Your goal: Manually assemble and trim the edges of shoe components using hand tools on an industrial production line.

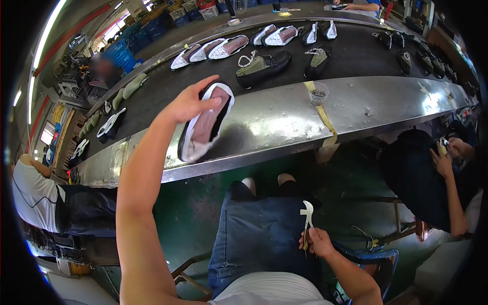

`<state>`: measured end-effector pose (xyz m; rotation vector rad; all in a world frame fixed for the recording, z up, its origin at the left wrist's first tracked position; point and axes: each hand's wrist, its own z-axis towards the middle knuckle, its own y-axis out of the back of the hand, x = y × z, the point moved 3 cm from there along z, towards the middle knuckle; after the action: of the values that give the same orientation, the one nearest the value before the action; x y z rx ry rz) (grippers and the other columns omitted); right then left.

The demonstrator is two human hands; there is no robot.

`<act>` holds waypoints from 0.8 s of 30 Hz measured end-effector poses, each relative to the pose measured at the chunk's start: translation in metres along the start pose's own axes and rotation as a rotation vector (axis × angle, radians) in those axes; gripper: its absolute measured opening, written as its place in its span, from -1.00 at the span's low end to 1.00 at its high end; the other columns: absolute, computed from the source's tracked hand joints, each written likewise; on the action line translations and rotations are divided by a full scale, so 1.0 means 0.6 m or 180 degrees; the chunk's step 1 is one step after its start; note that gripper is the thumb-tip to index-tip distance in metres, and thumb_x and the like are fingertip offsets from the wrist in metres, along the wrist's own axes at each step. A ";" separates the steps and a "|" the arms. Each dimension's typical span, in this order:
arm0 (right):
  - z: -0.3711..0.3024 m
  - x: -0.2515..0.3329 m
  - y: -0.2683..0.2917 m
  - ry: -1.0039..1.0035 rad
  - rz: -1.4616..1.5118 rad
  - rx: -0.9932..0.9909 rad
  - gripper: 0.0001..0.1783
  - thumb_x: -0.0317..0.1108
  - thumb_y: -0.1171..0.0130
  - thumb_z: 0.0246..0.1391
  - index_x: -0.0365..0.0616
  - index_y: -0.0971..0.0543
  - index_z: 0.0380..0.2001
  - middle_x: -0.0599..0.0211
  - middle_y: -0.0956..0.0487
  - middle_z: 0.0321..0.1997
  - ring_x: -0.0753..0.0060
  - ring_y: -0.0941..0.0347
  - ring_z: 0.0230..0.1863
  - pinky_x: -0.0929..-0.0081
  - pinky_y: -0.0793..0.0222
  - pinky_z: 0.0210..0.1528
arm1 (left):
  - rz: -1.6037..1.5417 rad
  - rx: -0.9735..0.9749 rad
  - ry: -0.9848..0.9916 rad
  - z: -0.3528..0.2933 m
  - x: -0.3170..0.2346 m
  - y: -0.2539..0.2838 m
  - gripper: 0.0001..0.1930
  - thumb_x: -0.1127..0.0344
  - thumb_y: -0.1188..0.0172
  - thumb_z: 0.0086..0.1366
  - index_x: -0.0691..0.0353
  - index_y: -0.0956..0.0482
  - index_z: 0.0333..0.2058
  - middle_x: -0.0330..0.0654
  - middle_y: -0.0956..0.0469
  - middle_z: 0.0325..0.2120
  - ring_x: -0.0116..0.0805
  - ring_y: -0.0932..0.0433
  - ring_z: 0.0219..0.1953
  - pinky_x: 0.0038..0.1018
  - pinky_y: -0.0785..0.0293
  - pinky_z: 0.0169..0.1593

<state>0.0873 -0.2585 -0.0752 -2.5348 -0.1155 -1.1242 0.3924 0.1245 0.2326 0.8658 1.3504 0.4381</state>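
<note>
My left hand (189, 105) is raised over the near metal edge of the work line. Its thumb and fingers are closed around an upside-down shoe upper (207, 122), which has a dark outside, a white turned-in rim and a pinkish-brown sole board. Low over my lap, at the right, my right hand (318, 242) is wrapped round the handle of a small claw hammer (307, 213), its pale metal head pointing up. Beyond the hands, more white-rimmed uppers (227, 47) lie sole side up on the dark belt (178, 86). Nearer stands a black shoe (263, 69) with a green last inside.
A clear cup of small metal pieces (318, 93) sits on the metal ledge (269, 112) beside yellow tape. Co-workers sit close at the left (38, 190) and right (414, 178); another works across the belt. A blue-framed stool (394, 259) stands by my right side.
</note>
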 end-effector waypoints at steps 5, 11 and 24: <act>-0.028 0.002 -0.022 0.0751 -0.0517 -0.0096 -0.68 -0.24 0.04 0.38 -0.31 -0.47 -0.07 0.28 -0.59 -0.32 0.48 -0.56 -0.38 0.55 -0.44 -0.39 | -0.1749 -0.0620 -0.0563 -0.239 -0.045 -0.106 -0.08 0.22 -0.49 0.07 0.22 -0.22 0.37 -0.15 -0.41 0.21 -0.35 -0.35 0.22 -0.38 -0.21 0.32; -0.125 0.101 -0.112 0.1688 -0.2060 0.0094 -0.67 -0.34 -0.09 0.30 -0.30 -0.44 0.04 0.36 -0.56 -0.28 0.55 -0.48 -0.34 0.54 -0.44 -0.21 | -0.3220 -0.0795 -0.0023 -0.436 0.038 -0.407 -0.09 0.52 -0.33 0.13 0.13 -0.06 0.43 -0.12 -0.21 0.32 -0.33 -0.22 0.32 -0.38 -0.16 0.34; -0.153 0.075 -0.215 0.0943 -0.2370 0.0442 -0.65 -0.27 -0.08 0.30 -0.29 -0.49 0.03 0.25 -0.58 -0.37 0.37 -0.52 -0.37 0.40 -0.43 -0.23 | -0.2982 -0.0246 0.0304 -0.485 0.047 -0.467 -0.46 0.20 0.00 0.49 0.05 -0.11 0.37 -0.09 -0.14 0.28 -0.30 -0.22 0.28 -0.35 -0.17 0.32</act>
<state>0.0255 -0.1749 0.0520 -2.2018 -1.0808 -1.6606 0.0636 0.0520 0.0080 0.0851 1.6461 -0.2041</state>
